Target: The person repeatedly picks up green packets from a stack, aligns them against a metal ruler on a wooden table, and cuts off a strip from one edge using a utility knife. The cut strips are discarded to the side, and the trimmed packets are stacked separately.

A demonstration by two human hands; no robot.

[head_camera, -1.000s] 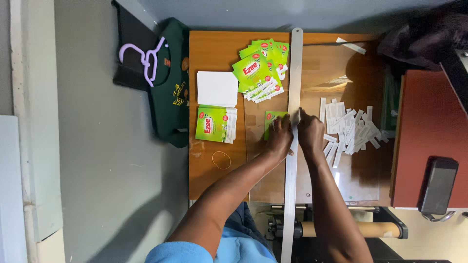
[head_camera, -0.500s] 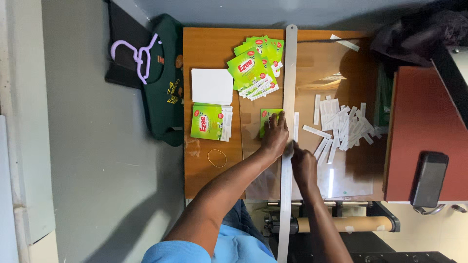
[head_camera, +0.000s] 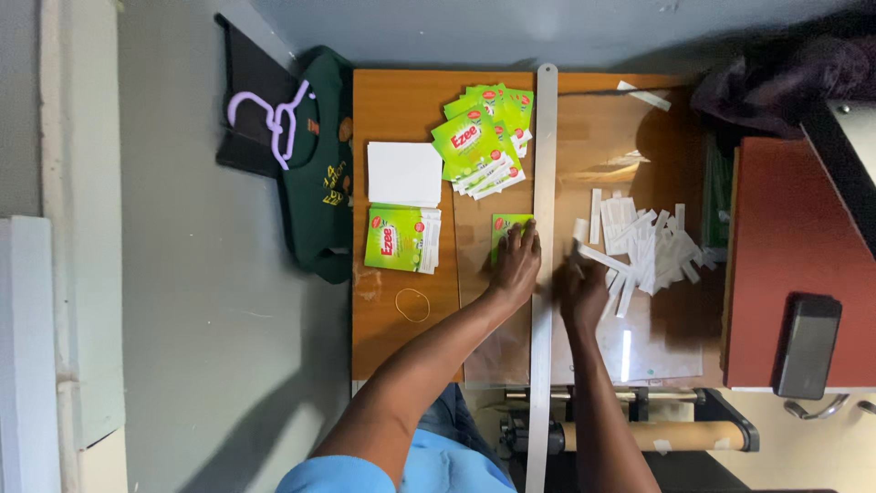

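Hands have parted: left hand [head_camera: 516, 262] presses flat on a green sachet [head_camera: 507, 225], while right hand [head_camera: 582, 285], blurred, seemingly pinches a white strip [head_camera: 602, 258].

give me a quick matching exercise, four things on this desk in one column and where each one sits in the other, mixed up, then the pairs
Things:
1. rubber band
2. white strips
3. metal ruler
4. left hand

Places:
A. heaped right of the ruler
B. running lengthwise down the middle of the desk
C. pressing on a green packet beside the ruler
D. lying on bare wood below the stacked green packets

Pairs: 1-D, 2-A, 3-B, 4-C
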